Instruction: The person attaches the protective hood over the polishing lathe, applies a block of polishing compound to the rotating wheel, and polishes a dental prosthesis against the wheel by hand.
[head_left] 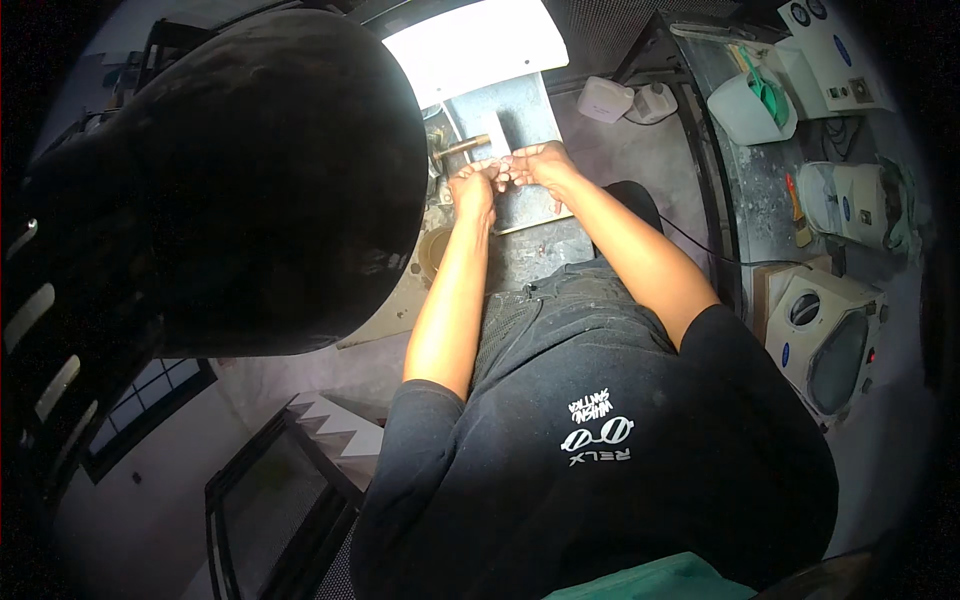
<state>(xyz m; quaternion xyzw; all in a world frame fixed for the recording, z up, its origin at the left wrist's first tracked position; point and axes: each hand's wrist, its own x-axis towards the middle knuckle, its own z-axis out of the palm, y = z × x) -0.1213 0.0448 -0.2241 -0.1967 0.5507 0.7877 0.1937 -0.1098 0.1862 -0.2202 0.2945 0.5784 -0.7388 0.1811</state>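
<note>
My left hand (470, 190) and my right hand (542, 168) meet over a grey metal work surface (525, 212). Fingers of both are closed in a pinch, tip to tip. Whatever sits between them is too small to make out; a pale pinkish speck shows there. Just beyond the fingertips stands a pale upright block (498, 135), and a brass-coloured rod (464, 147) points toward it from the left.
A large black lamp shade or hood (290, 190) blocks much of the left. A bright white panel (475, 50) spans the back. Plastic jugs (604, 99) stand beyond the bench. To the right, a shelf holds a white tub (750, 108), a brush (797, 212) and a beige machine (825, 340).
</note>
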